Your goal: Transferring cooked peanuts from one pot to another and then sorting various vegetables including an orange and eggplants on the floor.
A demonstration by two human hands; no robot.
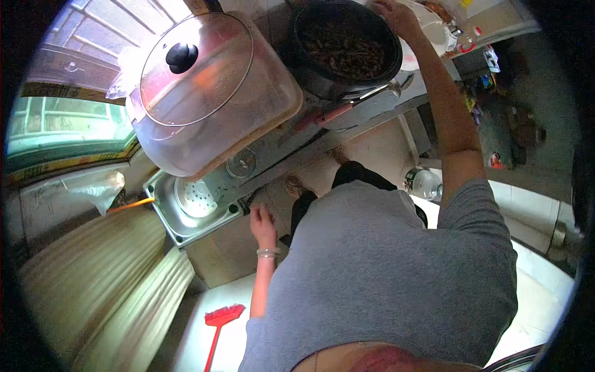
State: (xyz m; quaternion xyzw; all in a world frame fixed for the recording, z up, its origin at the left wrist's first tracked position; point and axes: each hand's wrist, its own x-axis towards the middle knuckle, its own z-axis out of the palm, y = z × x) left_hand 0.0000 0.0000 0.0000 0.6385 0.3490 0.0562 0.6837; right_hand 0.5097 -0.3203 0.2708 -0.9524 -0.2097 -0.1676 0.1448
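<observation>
My right hand [396, 17] reaches to the far edge of the view, beside the rim of a black pot [300, 59]. Dark brown pieces of food [347, 53] fill the pot. The fingers are partly cut off and dim, so whether they grip anything does not show. Close to that arm are a white bowl [437, 36] and a pale plate. My left hand [263, 226] hangs low at my side with a bracelet [268, 253] on its wrist. Its fingers are loose, with nothing visible in them. The steel sink [232, 214] is the nearest thing to it.
A large translucent bin [273, 80] stands on the counter with a glass lid [217, 74] on top. A ladle [393, 88] and a red-handled tool [338, 115] lie before the pot. The sink holds a white colander [197, 198]. A red broom [224, 315] and pale curtain [118, 279] are at left.
</observation>
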